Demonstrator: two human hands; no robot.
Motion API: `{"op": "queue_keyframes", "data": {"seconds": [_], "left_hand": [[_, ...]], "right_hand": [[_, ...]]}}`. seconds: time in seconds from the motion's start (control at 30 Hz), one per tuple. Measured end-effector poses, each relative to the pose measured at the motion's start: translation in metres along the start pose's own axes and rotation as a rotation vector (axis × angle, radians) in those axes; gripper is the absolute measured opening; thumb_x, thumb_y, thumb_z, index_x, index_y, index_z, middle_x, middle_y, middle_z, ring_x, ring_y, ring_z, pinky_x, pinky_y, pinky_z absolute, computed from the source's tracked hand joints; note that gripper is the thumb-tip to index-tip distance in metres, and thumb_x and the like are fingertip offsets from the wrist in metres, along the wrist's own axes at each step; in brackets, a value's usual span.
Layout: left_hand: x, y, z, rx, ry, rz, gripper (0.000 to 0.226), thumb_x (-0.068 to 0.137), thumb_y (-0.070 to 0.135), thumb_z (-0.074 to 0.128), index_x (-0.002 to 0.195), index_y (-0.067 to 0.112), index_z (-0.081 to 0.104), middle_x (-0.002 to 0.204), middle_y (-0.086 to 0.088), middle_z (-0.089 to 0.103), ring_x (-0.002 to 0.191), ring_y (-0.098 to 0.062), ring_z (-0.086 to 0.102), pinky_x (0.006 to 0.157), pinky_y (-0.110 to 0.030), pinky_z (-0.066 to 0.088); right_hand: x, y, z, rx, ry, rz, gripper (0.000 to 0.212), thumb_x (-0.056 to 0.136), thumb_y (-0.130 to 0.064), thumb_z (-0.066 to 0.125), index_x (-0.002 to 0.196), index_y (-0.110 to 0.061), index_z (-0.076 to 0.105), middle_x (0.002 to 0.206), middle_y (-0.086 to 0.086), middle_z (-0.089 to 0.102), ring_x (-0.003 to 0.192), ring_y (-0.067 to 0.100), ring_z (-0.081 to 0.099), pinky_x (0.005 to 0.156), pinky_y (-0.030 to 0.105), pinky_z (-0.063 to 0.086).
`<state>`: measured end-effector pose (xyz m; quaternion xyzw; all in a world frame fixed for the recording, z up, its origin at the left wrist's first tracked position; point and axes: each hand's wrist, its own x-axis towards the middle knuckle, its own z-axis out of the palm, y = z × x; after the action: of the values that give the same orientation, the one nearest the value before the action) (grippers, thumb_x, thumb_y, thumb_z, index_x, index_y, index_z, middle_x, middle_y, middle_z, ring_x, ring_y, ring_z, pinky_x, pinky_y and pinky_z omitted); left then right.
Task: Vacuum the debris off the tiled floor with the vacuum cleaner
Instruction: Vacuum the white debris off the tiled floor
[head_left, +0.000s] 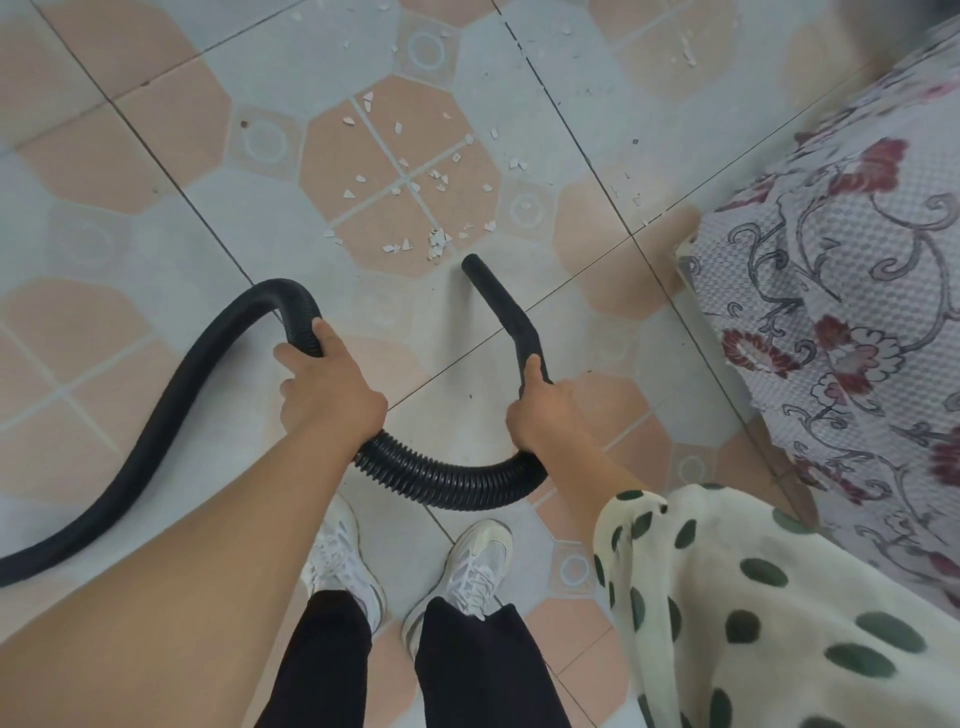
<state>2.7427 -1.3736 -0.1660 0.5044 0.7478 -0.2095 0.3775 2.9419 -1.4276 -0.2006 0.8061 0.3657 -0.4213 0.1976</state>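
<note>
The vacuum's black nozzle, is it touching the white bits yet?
Not yet. The nozzle tip sits just short of the nearest white bits, with bare tile between. The right hand holds it.

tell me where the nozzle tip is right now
In the head view the nozzle tip sits just above centre, low over the tiled floor, right beside the nearest white debris at the pink octagon's edge.

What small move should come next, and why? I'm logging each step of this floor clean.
Probably ease the nozzle forward onto the nearest white debris. Its tip sits just short of those bits, with more scattered beyond on the tiled floor. The right hand grips the nozzle's handle and the left hand holds the hose.
</note>
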Motion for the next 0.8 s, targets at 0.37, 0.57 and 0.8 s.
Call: {"op": "queue_keyframes", "data": {"seconds": [0.37, 0.57, 0.8], "left_hand": [[0.021, -0.035, -0.034, 0.001, 0.002, -0.04, 0.098, 0.079, 0.012, 0.06, 0.15, 0.018, -0.008, 0.137, -0.021, 0.012, 0.093, -0.037, 0.049, 0.068, -0.039, 0.046], [0.02, -0.046, -0.04, 0.056, -0.023, -0.008, 0.1, 0.079, 0.014, 0.062, 0.15, 0.017, -0.008, 0.139, -0.02, 0.007, 0.094, -0.035, 0.049, 0.068, -0.038, 0.043], [0.033, -0.062, -0.057, 0.049, -0.021, -0.02, 0.1, 0.08, 0.013, 0.062, 0.15, 0.017, -0.009, 0.14, -0.022, 0.008, 0.097, -0.035, 0.047, 0.079, -0.04, 0.046]], "right_hand": [[-0.005, -0.054, 0.007, -0.055, 0.012, -0.046, 0.07, 0.099, -0.022, 0.042, 0.156, -0.029, 0.003, 0.128, 0.019, 0.035, 0.076, 0.028, 0.05, 0.073, 0.037, 0.044], [-0.011, -0.07, 0.016, -0.164, -0.037, -0.134, 0.066, 0.1, -0.024, 0.041, 0.155, -0.029, 0.005, 0.121, 0.017, 0.038, 0.066, 0.024, 0.047, 0.068, 0.037, 0.044], [-0.009, -0.102, 0.018, -0.193, 0.003, -0.148, 0.068, 0.098, -0.023, 0.044, 0.155, -0.029, 0.006, 0.123, 0.017, 0.038, 0.073, 0.026, 0.049, 0.069, 0.036, 0.044]]}}
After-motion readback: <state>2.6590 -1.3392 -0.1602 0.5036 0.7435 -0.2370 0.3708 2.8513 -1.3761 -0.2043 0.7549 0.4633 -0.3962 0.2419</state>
